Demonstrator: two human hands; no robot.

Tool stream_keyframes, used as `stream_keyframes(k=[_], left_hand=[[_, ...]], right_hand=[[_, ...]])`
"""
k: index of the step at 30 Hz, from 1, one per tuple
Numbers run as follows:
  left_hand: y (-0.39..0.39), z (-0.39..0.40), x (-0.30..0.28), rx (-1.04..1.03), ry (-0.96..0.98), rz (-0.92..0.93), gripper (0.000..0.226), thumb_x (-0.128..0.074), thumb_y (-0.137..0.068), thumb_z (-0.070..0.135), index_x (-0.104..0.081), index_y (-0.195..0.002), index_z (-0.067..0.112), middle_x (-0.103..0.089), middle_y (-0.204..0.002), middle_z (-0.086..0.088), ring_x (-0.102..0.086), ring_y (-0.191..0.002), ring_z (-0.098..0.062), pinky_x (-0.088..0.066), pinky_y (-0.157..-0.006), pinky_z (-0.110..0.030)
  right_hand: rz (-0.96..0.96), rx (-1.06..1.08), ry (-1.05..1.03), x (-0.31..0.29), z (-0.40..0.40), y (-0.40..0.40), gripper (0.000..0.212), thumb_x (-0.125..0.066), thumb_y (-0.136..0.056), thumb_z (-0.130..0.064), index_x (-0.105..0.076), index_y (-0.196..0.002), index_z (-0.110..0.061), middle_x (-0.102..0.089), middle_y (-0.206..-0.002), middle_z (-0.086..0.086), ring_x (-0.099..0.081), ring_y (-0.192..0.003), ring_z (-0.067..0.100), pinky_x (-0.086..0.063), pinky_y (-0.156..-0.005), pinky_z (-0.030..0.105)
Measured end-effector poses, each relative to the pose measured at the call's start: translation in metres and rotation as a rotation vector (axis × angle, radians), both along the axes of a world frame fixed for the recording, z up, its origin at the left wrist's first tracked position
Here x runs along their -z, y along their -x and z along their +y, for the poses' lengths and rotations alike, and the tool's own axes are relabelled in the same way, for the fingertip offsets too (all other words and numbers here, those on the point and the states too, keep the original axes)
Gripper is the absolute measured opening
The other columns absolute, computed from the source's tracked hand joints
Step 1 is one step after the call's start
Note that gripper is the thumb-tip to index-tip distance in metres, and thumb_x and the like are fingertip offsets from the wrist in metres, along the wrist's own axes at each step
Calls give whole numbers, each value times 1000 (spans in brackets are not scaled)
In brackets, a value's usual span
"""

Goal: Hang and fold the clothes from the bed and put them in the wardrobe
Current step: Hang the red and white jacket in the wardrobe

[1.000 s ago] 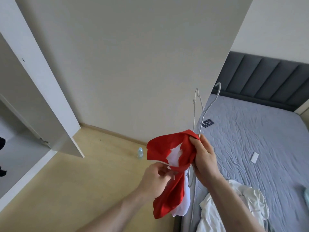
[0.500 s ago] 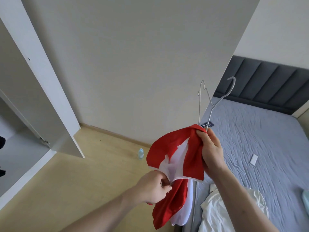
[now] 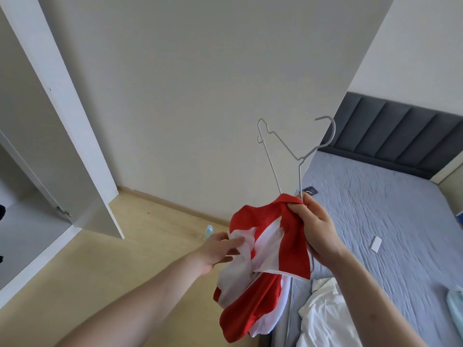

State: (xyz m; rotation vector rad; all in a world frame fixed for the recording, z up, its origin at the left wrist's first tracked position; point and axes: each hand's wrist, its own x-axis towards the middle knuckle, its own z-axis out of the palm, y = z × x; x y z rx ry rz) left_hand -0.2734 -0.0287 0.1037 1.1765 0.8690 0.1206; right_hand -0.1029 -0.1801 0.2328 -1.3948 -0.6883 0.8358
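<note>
Hanging item: red-and-white garment (image 3: 270,261), held in the air beside the bed (image 3: 375,221).
Right hand (image 3: 317,229) pinches its red edge with the wire hanger (image 3: 290,156); left hand (image 3: 220,249) grips its white lining. White clothes (image 3: 325,314) lie on the bed below.

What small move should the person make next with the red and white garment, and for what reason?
Probably the left hand should spread the white inner fabric open so the wire hanger can slide in. The right hand pinches hanger and red and white garment together, and the garment hangs bunched, not yet on the hanger's shoulders.
</note>
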Motion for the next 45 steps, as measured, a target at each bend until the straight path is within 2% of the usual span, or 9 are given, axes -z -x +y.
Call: stream_keyframes(k=[3, 8, 12, 15, 17, 20, 27, 41, 45], left_hand=[[0, 10, -1, -78, 29, -51, 25, -63, -96, 12, -67, -119, 5, -77, -106, -8, -73, -97, -21, -60, -77, -30], [-3, 37, -27, -294, -155, -92, 24, -64, -96, 15, -65, -115, 0, -73, -113, -21, -73, -94, -27, -64, -73, -40], [-2, 51, -63, -367, -364, -140, 8, -68, -90, 19, -69, -90, 11, -74, -84, -1, -71, -77, -15, -56, -62, -30], [-2, 56, -97, -349, -631, -164, 30, -66, -83, 29, -52, -83, 3, -53, -69, 7, -50, -63, -9, -43, -60, -25], [-3, 59, -115, -339, -778, -171, 31, -62, -83, 28, -45, -83, 1, -46, -70, 4, -42, -62, -12, -38, -59, -29], [-4, 66, -132, -336, -902, -162, 24, -58, -89, 12, -37, -77, 9, -38, -69, 3, -35, -62, -16, -33, -59, -34], [8, 85, -150, -306, -1094, -24, 30, -52, -88, 1, -32, -72, 18, -32, -58, 5, -31, -58, -22, -26, -57, -37], [16, 55, -202, 6, -1096, -232, 1, -64, -90, 9, -65, -89, 8, -67, -82, -21, -61, -72, -31, -48, -69, -39], [7, 28, -220, 44, -1048, -393, 5, -65, -94, 7, -69, -96, 9, -71, -86, -15, -64, -74, -10, -50, -72, -27]], right_hand=[[-117, -18, 60, 3, -10, -14, 21, -57, -104, -12, -48, -99, 8, -54, -84, 13, -49, -76, 27, -44, -64, 34], [-480, -17, 232, 6, -36, -36, 35, -59, -104, -15, -44, -72, -19, -40, -64, -6, -39, -59, 11, -33, -56, 23], [-619, 26, 314, 10, -53, -53, 34, -63, -103, -22, -45, -77, -10, -42, -64, -6, -41, -62, 14, -33, -62, 35], [-713, 67, 339, 6, -62, -57, 19, -68, -100, -24, -64, -84, -15, -63, -71, -6, -58, -66, 14, -45, -63, 24], [-713, 79, 314, 2, -66, -56, 8, -68, -100, -24, -74, -95, -25, -73, -82, -5, -66, -68, 11, -49, -62, 14], [-673, 64, 239, -4, -70, -53, 23, -57, -106, -24, -77, -99, -33, -70, -76, 0, -38, -46, 20, -32, -42, 24], [-649, -62, 164, -19, -78, -41, 34, -46, -107, -36, -77, -95, -29, -39, -59, -2, -27, -50, 16, -24, -44, 23], [-550, -302, 231, -17, -55, -9, 37, -46, -111, -32, -75, -90, -25, -35, -56, -6, -27, -48, 10, -26, -44, 17], [-556, -225, 151, -13, -41, 5, 37, -50, -109, -35, -73, -83, -22, -36, -55, -8, -28, -48, 12, -25, -45, 21]])
